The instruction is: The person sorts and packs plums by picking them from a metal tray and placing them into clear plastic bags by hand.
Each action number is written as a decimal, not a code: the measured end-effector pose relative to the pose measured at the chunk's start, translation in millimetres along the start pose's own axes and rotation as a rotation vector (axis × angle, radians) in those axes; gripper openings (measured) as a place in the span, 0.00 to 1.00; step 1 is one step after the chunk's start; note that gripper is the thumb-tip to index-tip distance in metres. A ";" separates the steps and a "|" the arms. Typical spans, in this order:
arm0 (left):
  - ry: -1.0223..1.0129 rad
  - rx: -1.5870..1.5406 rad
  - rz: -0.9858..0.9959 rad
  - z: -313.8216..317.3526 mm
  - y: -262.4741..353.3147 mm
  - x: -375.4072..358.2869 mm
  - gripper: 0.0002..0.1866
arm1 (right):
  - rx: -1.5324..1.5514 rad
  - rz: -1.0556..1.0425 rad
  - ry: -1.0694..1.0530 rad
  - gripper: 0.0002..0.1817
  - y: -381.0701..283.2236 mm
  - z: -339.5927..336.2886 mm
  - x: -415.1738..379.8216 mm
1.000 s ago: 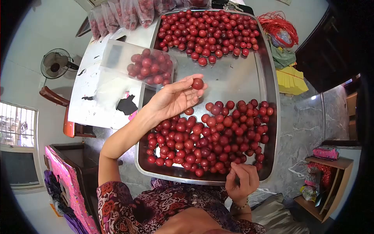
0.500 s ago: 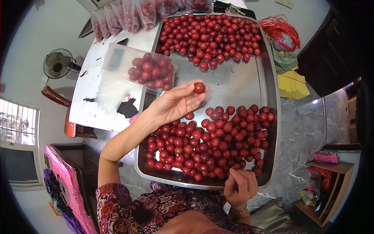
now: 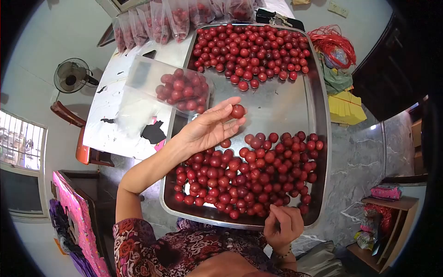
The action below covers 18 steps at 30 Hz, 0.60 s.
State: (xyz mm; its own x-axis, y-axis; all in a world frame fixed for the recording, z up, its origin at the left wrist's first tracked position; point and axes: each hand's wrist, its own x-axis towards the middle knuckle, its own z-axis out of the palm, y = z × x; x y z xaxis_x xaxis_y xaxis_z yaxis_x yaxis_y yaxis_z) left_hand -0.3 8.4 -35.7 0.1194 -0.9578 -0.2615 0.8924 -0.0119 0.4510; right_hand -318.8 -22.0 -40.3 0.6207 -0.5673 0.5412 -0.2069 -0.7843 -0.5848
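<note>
A large metal tray (image 3: 281,108) holds many round red fruits, one group at its far end and another group (image 3: 258,171) at its near end. Above the tray's middle, my left hand (image 3: 214,124) grips a single red fruit (image 3: 237,111) between thumb and fingers, palm turned up. My right hand (image 3: 282,225) is at the near edge of the tray beside the fruits, fingers curled together; whether anything is in them is hidden. A clear plastic bag (image 3: 184,90) of red fruits lies over the tray's left rim, just beyond my left hand.
Several filled bags (image 3: 161,23) stand along the back of the white table (image 3: 106,92). Red string (image 3: 334,39) and a yellow stack (image 3: 346,107) are right of the tray. A fan (image 3: 71,76) and a wooden chair (image 3: 83,147) are at the left.
The view has shifted slightly, so the tray and bags appear a little lower. My left hand still holds the fruit, and my right hand stays curled at the near edge.
</note>
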 end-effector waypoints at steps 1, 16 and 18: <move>-0.023 0.013 0.011 -0.8 -0.3 0.3 0.22 | 0.003 0.002 -0.002 0.12 0.0 0.0 -0.2; -0.056 0.060 -0.008 -2.9 0.7 0.2 0.23 | 0.007 -0.005 0.016 0.11 0.8 0.9 -0.7; -0.043 0.063 -0.014 2.1 1.3 -1.3 0.24 | 0.001 -0.008 0.013 0.11 1.2 0.7 -1.2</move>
State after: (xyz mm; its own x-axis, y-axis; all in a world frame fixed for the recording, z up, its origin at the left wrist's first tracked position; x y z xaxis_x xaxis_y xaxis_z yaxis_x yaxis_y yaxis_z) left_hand -0.2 9.0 -32.9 0.0869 -0.9689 -0.2315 0.8647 -0.0420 0.5005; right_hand -319.3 -22.0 -42.1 0.6126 -0.5643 0.5535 -0.2016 -0.7886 -0.5809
